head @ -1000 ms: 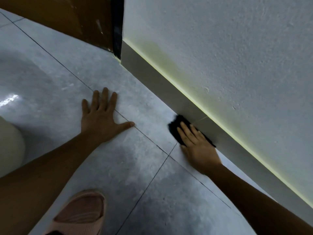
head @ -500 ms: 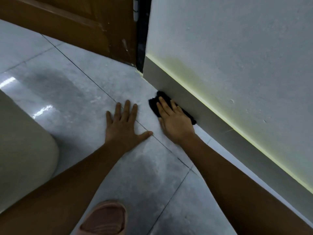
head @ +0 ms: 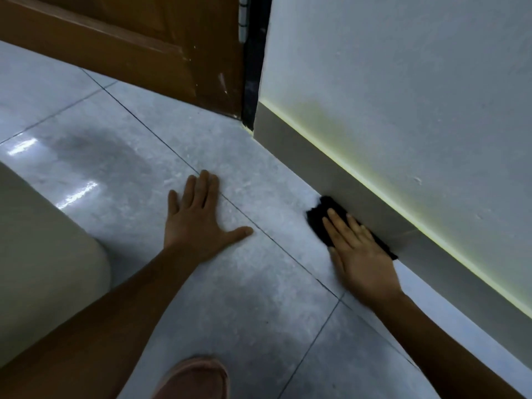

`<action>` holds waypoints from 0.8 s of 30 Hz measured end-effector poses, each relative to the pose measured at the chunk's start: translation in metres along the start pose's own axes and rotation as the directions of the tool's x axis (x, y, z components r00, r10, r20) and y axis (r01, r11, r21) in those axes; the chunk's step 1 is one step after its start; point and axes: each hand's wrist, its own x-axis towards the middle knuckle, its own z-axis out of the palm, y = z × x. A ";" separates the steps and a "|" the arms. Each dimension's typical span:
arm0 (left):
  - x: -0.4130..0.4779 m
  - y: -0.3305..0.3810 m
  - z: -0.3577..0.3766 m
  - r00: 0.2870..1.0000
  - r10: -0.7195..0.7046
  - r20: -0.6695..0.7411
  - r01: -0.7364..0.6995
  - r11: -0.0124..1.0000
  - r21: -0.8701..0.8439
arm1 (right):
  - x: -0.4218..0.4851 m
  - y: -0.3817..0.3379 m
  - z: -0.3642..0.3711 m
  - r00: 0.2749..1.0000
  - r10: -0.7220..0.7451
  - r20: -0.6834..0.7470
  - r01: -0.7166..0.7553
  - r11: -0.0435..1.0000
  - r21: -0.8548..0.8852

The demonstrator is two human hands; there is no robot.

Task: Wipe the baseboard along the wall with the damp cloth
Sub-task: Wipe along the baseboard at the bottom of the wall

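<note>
A black damp cloth [head: 318,217] lies where the grey floor meets the grey baseboard [head: 311,159], which runs along the white wall from the door frame toward the lower right. My right hand [head: 359,251] presses flat on the cloth, fingers straight, holding it against the baseboard's lower edge; most of the cloth is hidden under the hand. My left hand [head: 198,220] rests flat on the floor tile to the left, fingers spread, holding nothing.
A brown wooden door [head: 129,44] and dark door frame [head: 254,76] stand at the top, where the baseboard ends. A pale rounded object [head: 43,254] sits at the left. My pink slipper [head: 195,378] is at the bottom edge. Grey tiled floor [head: 244,298] lies between.
My right hand slid the cloth along the baseboard toward the door frame, then back away from it. The left hand stayed planted on the floor; the view shifted.
</note>
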 end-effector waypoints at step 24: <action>0.002 -0.001 -0.006 0.996 0.009 0.084 -0.014 0.998 0.055 | 0.071 -0.088 -0.012 0.977 -0.214 -0.020 0.213 0.949 0.230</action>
